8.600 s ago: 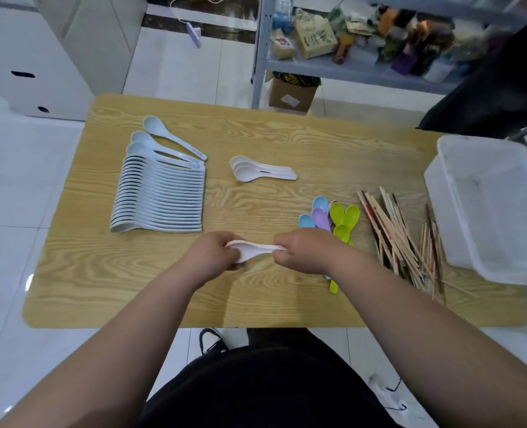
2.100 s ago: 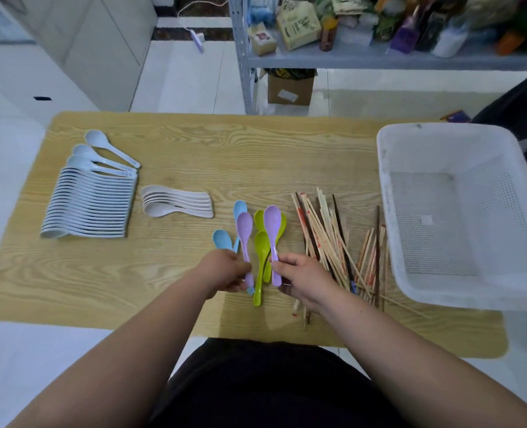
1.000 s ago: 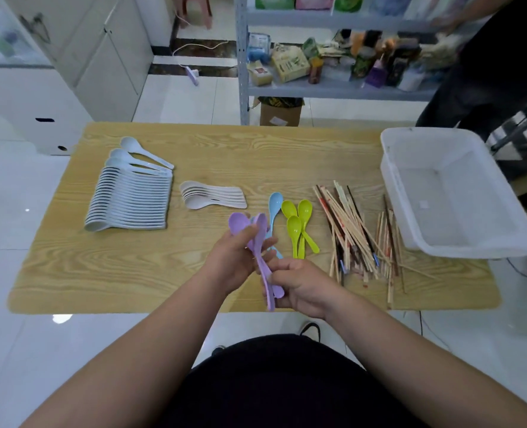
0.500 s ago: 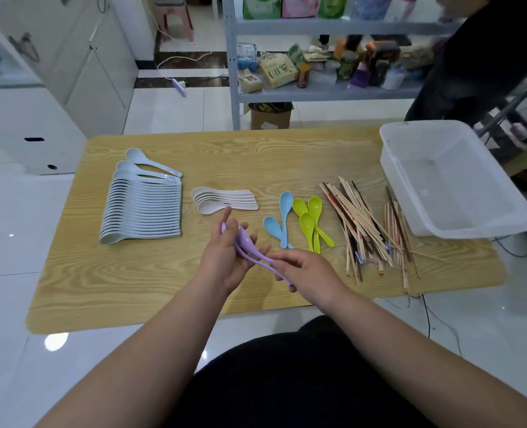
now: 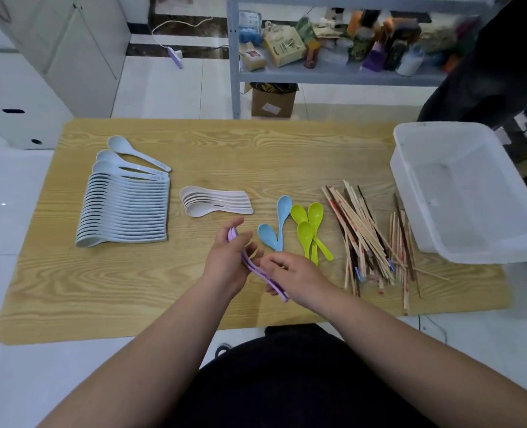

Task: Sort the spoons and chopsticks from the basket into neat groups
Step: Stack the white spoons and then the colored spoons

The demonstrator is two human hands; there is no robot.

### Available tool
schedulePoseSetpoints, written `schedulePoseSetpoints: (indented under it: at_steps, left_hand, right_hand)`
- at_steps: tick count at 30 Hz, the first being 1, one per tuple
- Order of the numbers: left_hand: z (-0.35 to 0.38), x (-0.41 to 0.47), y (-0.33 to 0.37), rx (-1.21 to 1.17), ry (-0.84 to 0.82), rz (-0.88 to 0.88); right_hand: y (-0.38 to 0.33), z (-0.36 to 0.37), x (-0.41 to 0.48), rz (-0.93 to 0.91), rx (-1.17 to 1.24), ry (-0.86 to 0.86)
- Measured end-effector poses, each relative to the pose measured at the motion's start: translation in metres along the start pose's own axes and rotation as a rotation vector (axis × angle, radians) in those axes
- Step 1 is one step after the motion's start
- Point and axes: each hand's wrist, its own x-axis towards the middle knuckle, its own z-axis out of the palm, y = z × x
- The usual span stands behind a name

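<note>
At the center of the frame, the left hand (image 5: 225,264) and right hand (image 5: 296,274) both had fingers closed on the purple spoons (image 5: 257,271) above the surface (image 5: 101,285); chopsticks (image 5: 367,236) lay loose to the right, beside the empty basket (image 5: 459,193).

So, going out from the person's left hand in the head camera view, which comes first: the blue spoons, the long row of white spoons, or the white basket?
From the left hand:
1. Blue spoons, just to its right and a little farther up the table.
2. Long row of white spoons, off to its left.
3. White basket, at the far right edge of the table.
</note>
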Motion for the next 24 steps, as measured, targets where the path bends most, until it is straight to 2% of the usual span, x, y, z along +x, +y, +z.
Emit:
schedulePoseSetpoints:
  at_steps: [4,6,10,14,17,24]
  left_hand:
    - [-0.008,0.024,-0.005,0.01,0.119,-0.04]
    - [-0.013,0.034,-0.008,-0.003,0.191,-0.055]
    - [-0.02,0.044,-0.014,0.011,0.238,-0.069]
    - [-0.027,0.049,-0.015,0.026,0.296,-0.093]
    - [-0.033,0.052,-0.013,0.015,0.324,-0.105]
    - [-0.041,0.046,-0.009,0.028,0.269,-0.119]
  right_hand:
    - [0.021,-0.022,0.045,0.049,-0.316,0.136]
    - [0.031,-0.031,0.067,0.059,-0.511,0.147]
    - [0.043,-0.032,0.103,0.022,-0.78,0.058]
    - [0.051,-0.018,0.122,0.075,-0.912,-0.045]
    - [0.054,-0.012,0.125,0.071,-0.885,-0.016]
    - [0.048,-0.013,0.109,0.162,-0.545,0.107]
